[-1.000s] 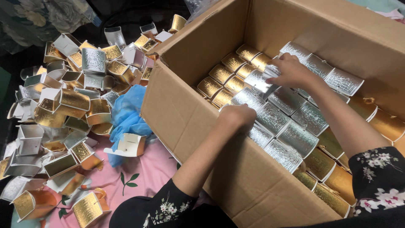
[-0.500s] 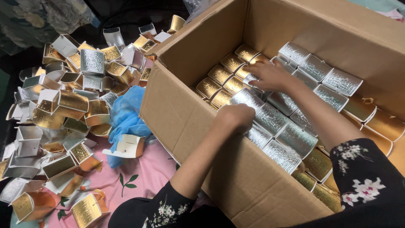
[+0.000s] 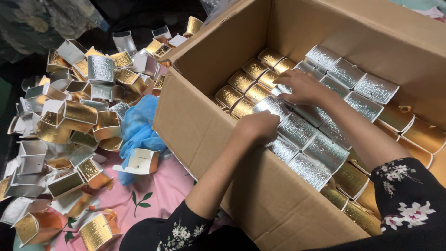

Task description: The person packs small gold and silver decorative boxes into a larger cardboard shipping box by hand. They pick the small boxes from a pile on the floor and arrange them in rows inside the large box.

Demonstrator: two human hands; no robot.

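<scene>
A large cardboard box (image 3: 204,125) holds tight rows of small silver foil boxes (image 3: 327,151) and gold foil boxes (image 3: 241,81). My left hand (image 3: 258,126) rests curled on the near wall's rim, its fingers against a silver box (image 3: 272,106). My right hand (image 3: 299,87) lies flat across the silver boxes near the gold ones, fingers spread and pressing down. Whether either hand grips a box is hidden by the fingers.
A heap of loose gold and silver foil boxes (image 3: 79,111) covers the floor to the left. A blue plastic bag (image 3: 139,123) lies beside the cardboard box. A pink floral cloth (image 3: 153,190) is spread underneath. One opened white-and-gold box (image 3: 141,160) sits near the bag.
My right hand slid left from the silver rows toward the gold boxes and flattened out. My left hand stayed on the rim.
</scene>
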